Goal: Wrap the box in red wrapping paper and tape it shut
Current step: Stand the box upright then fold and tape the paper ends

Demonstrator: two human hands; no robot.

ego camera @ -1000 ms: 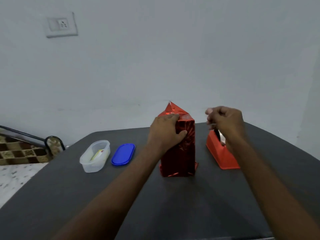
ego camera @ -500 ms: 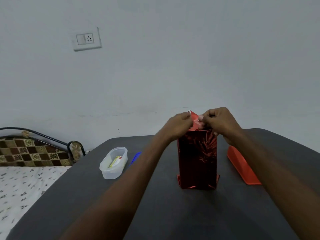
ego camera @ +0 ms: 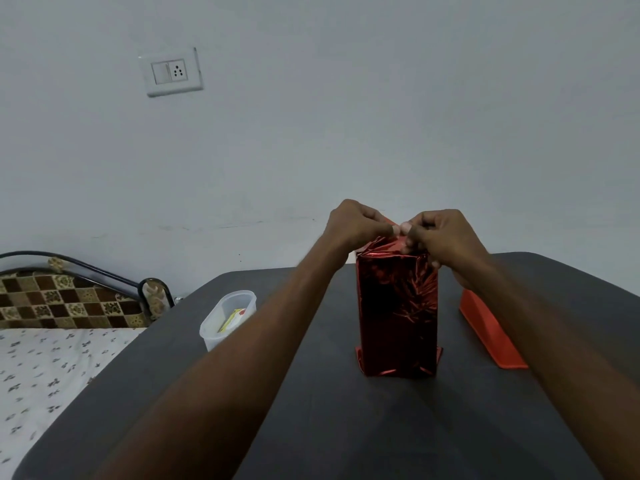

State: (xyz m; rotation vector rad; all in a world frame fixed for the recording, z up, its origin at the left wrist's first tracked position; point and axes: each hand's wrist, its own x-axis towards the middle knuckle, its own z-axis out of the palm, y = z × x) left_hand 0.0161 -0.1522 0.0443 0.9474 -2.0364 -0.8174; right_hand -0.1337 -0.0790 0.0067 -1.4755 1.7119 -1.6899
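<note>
**Box held at its top by both hands**

The box stands upright on the dark surface, already covered in shiny red paper, directly below our hands. The paper flares out slightly at the base, and at the top it is gathered into a crumpled fold.

Our left hand is closed, pinching the paper at the top of the box. Our right hand is closed too, its fingertips pressed against the same fold, touching those of the left. Whether a piece of tape sits between the fingers we cannot tell.

Below and to the right of our right hand, partly hidden by the forearm, an orange dispenser lies on the surface. Below and left of our left hand stands an open clear tub with something yellow inside. Farther left, off the surface, is a bed.
</note>
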